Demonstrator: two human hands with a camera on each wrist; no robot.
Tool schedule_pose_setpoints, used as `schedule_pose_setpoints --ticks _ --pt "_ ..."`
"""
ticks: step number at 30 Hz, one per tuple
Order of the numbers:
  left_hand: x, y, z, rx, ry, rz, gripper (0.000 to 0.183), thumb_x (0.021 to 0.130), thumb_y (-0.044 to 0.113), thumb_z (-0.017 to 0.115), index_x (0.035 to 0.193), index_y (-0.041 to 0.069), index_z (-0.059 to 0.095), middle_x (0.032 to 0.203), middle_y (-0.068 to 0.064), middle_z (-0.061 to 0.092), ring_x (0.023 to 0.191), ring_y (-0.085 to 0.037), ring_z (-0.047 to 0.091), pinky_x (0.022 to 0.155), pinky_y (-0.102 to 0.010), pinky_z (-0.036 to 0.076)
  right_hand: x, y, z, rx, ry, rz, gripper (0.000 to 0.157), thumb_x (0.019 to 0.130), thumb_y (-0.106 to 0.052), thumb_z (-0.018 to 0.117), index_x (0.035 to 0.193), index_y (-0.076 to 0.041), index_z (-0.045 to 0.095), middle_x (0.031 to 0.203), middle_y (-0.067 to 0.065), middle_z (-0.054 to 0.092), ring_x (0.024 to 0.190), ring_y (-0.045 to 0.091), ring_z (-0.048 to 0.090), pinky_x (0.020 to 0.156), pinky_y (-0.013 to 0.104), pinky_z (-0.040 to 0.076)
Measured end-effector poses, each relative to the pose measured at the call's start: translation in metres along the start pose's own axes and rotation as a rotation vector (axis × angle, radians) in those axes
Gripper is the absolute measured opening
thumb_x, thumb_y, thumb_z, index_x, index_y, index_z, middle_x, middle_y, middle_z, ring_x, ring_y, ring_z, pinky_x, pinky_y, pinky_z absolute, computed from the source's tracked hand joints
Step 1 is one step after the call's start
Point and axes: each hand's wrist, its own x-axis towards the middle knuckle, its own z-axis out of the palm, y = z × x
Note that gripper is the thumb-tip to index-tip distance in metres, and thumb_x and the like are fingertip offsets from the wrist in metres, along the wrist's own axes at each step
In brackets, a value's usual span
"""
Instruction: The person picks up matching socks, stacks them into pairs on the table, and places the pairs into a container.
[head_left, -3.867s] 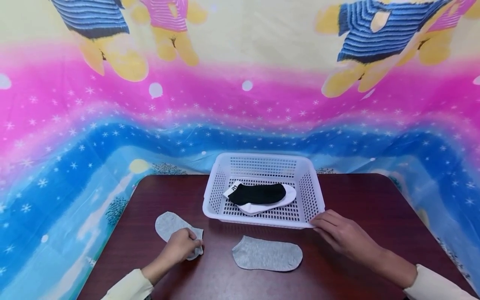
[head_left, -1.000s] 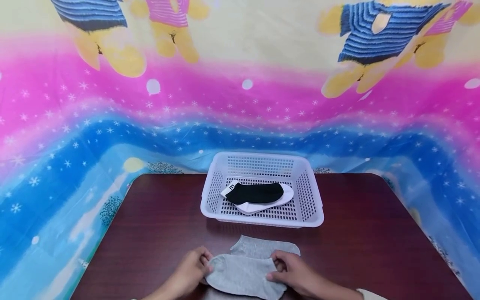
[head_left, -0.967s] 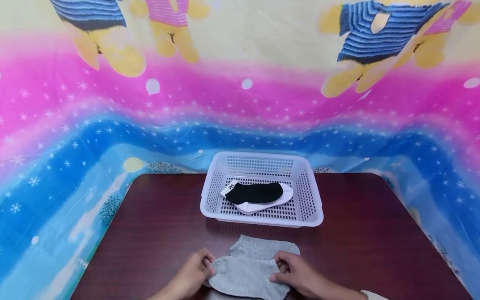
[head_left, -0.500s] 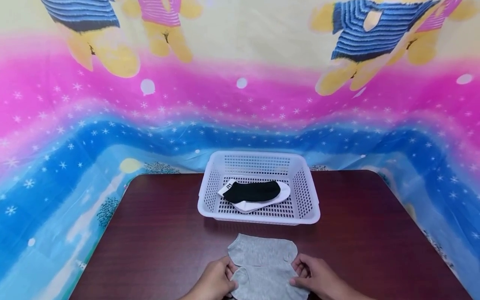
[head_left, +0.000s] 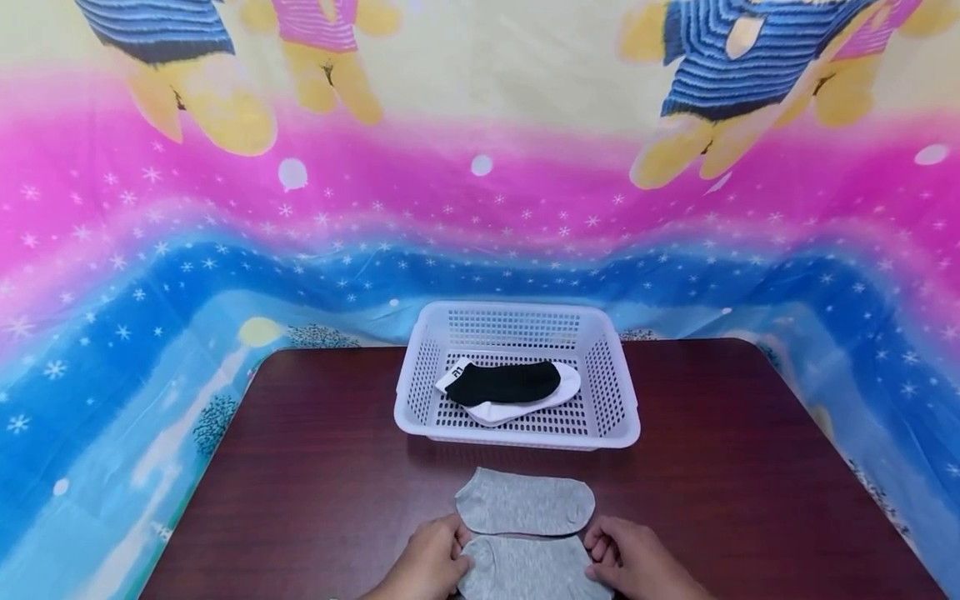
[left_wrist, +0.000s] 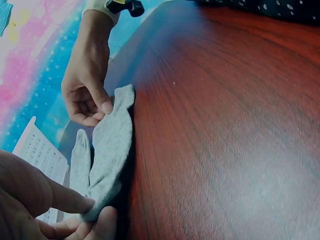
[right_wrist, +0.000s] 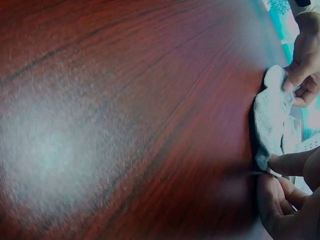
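Note:
Two grey ankle socks lie one behind the other in front of the basket. The far sock [head_left: 525, 503] is flat, its opening to the left and toe to the right. Right along its lower edge is the near sock [head_left: 532, 570], partly cut off by the frame. My left hand [head_left: 427, 557] pinches the near sock's rounded left end between thumb and fingers, as the left wrist view also shows. At the other end, my right hand [head_left: 637, 560] holds the corner by the opening, thumb and fingertips on the fabric [right_wrist: 270, 120].
A white plastic basket [head_left: 517, 440] stands toward the back of the dark red-brown table [head_left: 315, 467]. Inside it a black sock [head_left: 504, 384] lies over a white one [head_left: 517, 412]. A printed curtain [head_left: 480, 217] hangs behind the table.
Earlier the left hand had one grey sock at the left and the right hand was at the basket rim. That sock has come to the middle and shifted nearer, uncovering the far sock.

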Motion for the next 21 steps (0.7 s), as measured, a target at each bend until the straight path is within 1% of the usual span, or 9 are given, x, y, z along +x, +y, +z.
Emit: schedule_pose_setpoints --ticks 4,8,10,12,14,16,18,21 --pt "0.001 -0.002 -0.003 0.049 -0.023 0.006 0.024 0.068 -0.003 0.072 0.075 0.012 0.055 0.057 0.012 0.047 0.051 0.003 0.045 0.051 -0.017 0.041 0.001 0.000 0.001 -0.048 0.043 -0.042 0.030 0.069 -0.007 0.081 0.088 -0.015 0.059 0.073 -0.012 0.058 0.065 -0.009 0.049 0.055 0.010 0.041" --pt "0.002 -0.002 -0.006 0.107 -0.041 0.029 0.028 0.066 0.001 0.077 0.073 0.013 0.054 0.057 0.011 0.049 0.056 0.003 0.043 0.054 -0.016 0.038 0.002 -0.002 0.001 -0.073 0.055 -0.045 0.030 0.068 -0.006 0.081 0.088 -0.015 0.059 0.073 -0.012 0.057 0.065 -0.010 0.049 0.056 0.010 0.040" --pt "0.002 0.000 -0.006 0.132 -0.041 0.047 0.029 0.066 0.004 0.079 0.074 0.014 0.053 0.060 0.011 0.049 0.058 0.003 0.043 0.055 -0.016 0.037 0.003 -0.004 0.000 -0.072 0.040 -0.011 0.029 0.070 -0.008 0.081 0.089 -0.015 0.060 0.074 -0.013 0.056 0.065 -0.009 0.049 0.056 0.011 0.041" --pt "0.002 0.001 -0.006 0.157 -0.028 0.066 0.029 0.067 0.006 0.080 0.075 0.014 0.053 0.063 0.010 0.048 0.060 0.002 0.043 0.056 -0.016 0.037 0.004 -0.007 -0.001 -0.061 0.009 0.047 0.028 0.072 -0.014 0.081 0.091 -0.015 0.059 0.076 -0.014 0.055 0.065 -0.009 0.049 0.056 0.014 0.042" --pt "0.002 0.002 -0.006 0.181 -0.010 0.077 0.028 0.068 0.008 0.080 0.076 0.014 0.053 0.067 0.009 0.047 0.062 0.001 0.042 0.057 -0.016 0.037 0.005 -0.009 -0.002 -0.055 -0.023 0.107 0.031 0.073 -0.020 0.082 0.093 -0.016 0.059 0.078 -0.014 0.053 0.066 -0.008 0.048 0.057 0.015 0.042" --pt "0.002 0.003 -0.006 0.188 0.001 0.079 0.029 0.068 0.008 0.080 0.078 0.014 0.054 0.068 0.009 0.047 0.062 0.001 0.042 0.058 -0.016 0.038 0.005 -0.011 -0.002 -0.057 -0.045 0.138 0.034 0.071 -0.024 0.083 0.093 -0.017 0.058 0.079 -0.014 0.050 0.067 -0.007 0.046 0.057 0.016 0.041" --pt "0.003 0.004 -0.006 0.194 0.002 0.078 0.030 0.067 0.007 0.081 0.079 0.014 0.054 0.069 0.009 0.046 0.063 0.001 0.042 0.058 -0.017 0.039 0.004 -0.012 -0.001 -0.075 -0.042 0.130 0.036 0.069 -0.023 0.084 0.091 -0.018 0.056 0.079 -0.014 0.048 0.067 -0.007 0.045 0.057 0.016 0.040" --pt "0.003 0.004 -0.004 0.213 -0.009 0.082 0.031 0.066 0.004 0.081 0.080 0.014 0.055 0.069 0.009 0.046 0.063 -0.001 0.042 0.059 -0.018 0.039 0.004 -0.010 0.003 -0.120 -0.020 0.076 0.038 0.067 -0.020 0.085 0.085 -0.020 0.052 0.077 -0.015 0.044 0.067 -0.008 0.041 0.056 0.015 0.037"
